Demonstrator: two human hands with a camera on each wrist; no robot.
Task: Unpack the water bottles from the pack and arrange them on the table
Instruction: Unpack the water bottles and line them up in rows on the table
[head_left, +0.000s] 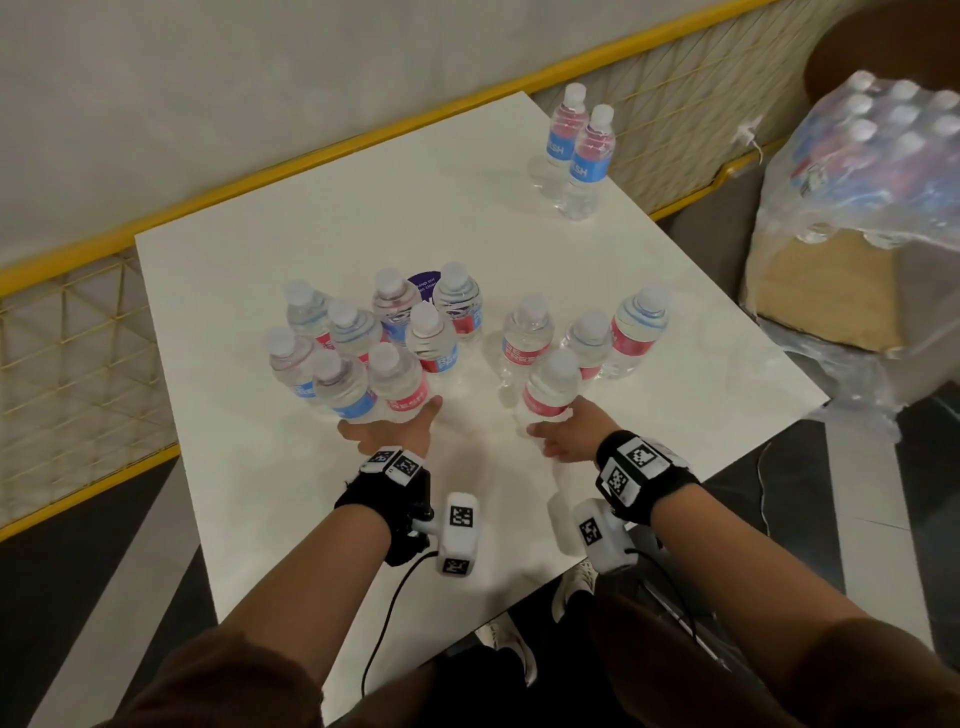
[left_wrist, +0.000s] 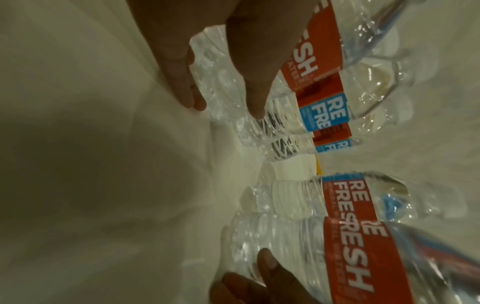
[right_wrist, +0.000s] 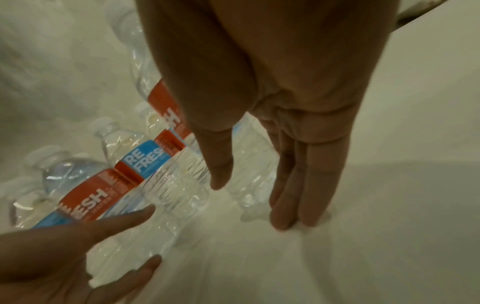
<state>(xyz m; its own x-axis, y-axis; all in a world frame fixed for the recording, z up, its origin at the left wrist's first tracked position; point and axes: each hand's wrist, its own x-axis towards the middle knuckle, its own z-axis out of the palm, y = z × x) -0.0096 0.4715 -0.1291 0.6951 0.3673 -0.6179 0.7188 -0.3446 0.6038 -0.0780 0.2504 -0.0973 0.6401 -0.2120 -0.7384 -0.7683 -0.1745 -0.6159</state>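
Note:
Several clear water bottles with red and blue labels stand in a tight cluster (head_left: 363, 338) on the white table (head_left: 311, 493). My left hand (head_left: 387, 431) lies behind the nearest ones, its straight fingers and thumb either side of a red-label bottle (head_left: 397, 384) near its base. To the right stands a smaller group (head_left: 582, 343). My right hand (head_left: 566, 434) sits at its nearest bottle (head_left: 550, 387). In the right wrist view the fingers (right_wrist: 298, 195) point straight down to the table beside that bottle (right_wrist: 249, 174). The shrink-wrapped pack (head_left: 872, 156) sits off the table at the right.
Two more bottles (head_left: 579, 150) stand at the table's far right corner. The pack rests on a cardboard box (head_left: 826, 291) with loose plastic wrap (head_left: 852, 374) hanging down. A yellow mesh railing (head_left: 67, 364) runs along the left and far sides. A purple round sticker (head_left: 423, 286) shows among the bottles.

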